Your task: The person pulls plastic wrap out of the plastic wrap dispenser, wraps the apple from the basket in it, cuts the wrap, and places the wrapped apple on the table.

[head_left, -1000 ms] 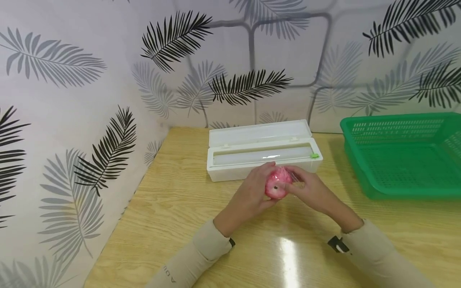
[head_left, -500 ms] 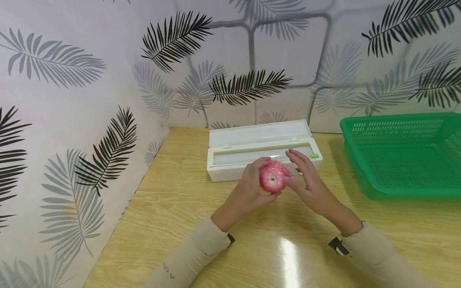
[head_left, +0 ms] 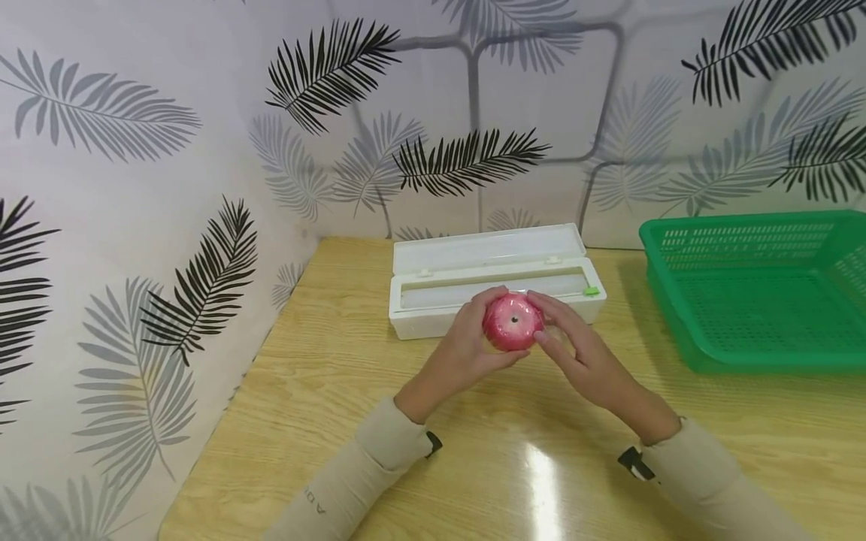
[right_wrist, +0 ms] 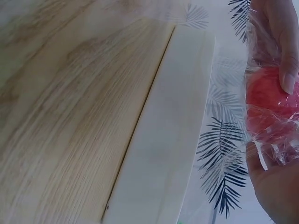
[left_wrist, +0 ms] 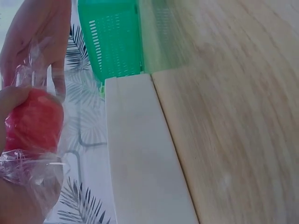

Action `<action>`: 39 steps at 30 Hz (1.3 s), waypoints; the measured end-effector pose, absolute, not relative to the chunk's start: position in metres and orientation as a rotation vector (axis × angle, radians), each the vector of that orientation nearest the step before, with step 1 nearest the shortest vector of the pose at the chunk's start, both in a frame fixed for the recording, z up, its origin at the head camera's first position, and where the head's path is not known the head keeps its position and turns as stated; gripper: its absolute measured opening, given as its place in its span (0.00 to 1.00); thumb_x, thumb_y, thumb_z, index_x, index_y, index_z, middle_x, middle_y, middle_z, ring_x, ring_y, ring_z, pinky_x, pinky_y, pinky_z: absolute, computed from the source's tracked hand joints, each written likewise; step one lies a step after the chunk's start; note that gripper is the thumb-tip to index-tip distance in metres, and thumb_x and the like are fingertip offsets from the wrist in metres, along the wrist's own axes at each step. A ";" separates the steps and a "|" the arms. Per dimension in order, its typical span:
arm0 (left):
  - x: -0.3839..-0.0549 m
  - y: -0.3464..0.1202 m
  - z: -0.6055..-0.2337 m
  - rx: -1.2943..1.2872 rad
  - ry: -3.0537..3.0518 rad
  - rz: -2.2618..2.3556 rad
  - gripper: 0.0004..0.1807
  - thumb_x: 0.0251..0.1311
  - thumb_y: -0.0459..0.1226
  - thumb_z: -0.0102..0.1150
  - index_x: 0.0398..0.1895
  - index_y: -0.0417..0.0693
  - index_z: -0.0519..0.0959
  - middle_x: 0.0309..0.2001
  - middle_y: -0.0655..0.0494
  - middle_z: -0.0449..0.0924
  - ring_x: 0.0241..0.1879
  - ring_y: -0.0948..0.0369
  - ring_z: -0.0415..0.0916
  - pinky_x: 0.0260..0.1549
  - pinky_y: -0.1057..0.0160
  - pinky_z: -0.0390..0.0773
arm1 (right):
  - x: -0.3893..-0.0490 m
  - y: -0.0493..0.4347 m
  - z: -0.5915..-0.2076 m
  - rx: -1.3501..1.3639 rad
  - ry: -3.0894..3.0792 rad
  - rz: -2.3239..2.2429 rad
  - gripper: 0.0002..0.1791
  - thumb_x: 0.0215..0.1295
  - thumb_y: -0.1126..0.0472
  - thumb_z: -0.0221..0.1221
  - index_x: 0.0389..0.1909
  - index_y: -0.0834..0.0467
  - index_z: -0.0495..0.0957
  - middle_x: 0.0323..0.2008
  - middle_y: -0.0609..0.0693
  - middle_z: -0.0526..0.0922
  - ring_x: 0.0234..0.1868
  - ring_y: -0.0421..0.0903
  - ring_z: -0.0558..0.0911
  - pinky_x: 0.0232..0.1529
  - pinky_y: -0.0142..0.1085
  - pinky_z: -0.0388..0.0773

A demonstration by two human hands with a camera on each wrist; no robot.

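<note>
A red-pink apple (head_left: 513, 321) wrapped in clear cling film is held up between both hands, its dimpled end facing the head camera. My left hand (head_left: 460, 347) grips it from the left, thumb below and fingers behind. From the right, my right hand (head_left: 587, 357) holds it too, thumb at its lower edge and fingertips at the top. Loose, crumpled cling film (left_wrist: 35, 175) sticks out around the apple in the left wrist view. Just behind the hands stands a white cling film dispenser (head_left: 433, 324), lid raised, with a roll (head_left: 460, 293) inside.
A green plastic basket (head_left: 697, 353) stands at the right on the wood-grain table (head_left: 325, 376). A small green cutter slide (head_left: 591, 291) sits at the dispenser's right end. Leaf-patterned wall covering (head_left: 433, 90) rises behind and to the left.
The apple has moved slightly up and left and turned so its dimple faces up more squarely. The right hand opened away from it, then came back onto its side.
</note>
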State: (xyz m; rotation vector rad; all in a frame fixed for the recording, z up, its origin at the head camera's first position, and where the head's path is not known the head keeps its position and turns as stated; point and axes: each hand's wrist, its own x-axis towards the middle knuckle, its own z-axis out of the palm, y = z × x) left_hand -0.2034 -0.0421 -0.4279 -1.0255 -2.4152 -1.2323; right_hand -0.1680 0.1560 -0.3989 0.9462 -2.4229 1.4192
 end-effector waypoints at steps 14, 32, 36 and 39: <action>-0.205 -0.045 -0.428 -0.861 -2.474 -1.580 0.48 0.46 0.44 0.71 0.66 0.58 0.50 0.59 0.52 0.65 0.57 0.61 0.67 0.51 0.63 0.72 | -0.188 0.168 -0.432 0.874 -2.485 1.498 0.40 0.59 0.68 0.60 0.70 0.51 0.54 0.68 0.50 0.58 0.67 0.52 0.58 0.59 0.59 0.60; -0.210 -0.047 -0.424 -0.716 -2.502 -1.856 0.36 0.52 0.51 0.65 0.61 0.56 0.60 0.53 0.55 0.73 0.49 0.62 0.75 0.40 0.66 0.79 | -0.195 0.148 -0.434 0.978 -2.372 0.921 0.55 0.44 0.68 0.71 0.71 0.59 0.48 0.69 0.56 0.54 0.68 0.53 0.56 0.57 0.49 0.66; -0.207 -0.048 -0.417 -0.650 -2.595 -1.772 0.34 0.55 0.48 0.63 0.62 0.53 0.61 0.52 0.52 0.74 0.47 0.62 0.76 0.38 0.67 0.78 | -0.198 0.148 -0.434 1.006 -2.342 0.923 0.53 0.42 0.69 0.72 0.69 0.60 0.52 0.69 0.55 0.54 0.67 0.54 0.59 0.57 0.49 0.67; -0.211 -0.048 -0.423 -0.656 -2.610 -1.739 0.34 0.56 0.48 0.62 0.62 0.53 0.60 0.53 0.52 0.74 0.46 0.62 0.76 0.38 0.68 0.78 | -0.201 0.148 -0.434 1.028 -2.340 0.911 0.53 0.41 0.70 0.72 0.69 0.60 0.53 0.70 0.54 0.54 0.67 0.54 0.59 0.57 0.48 0.67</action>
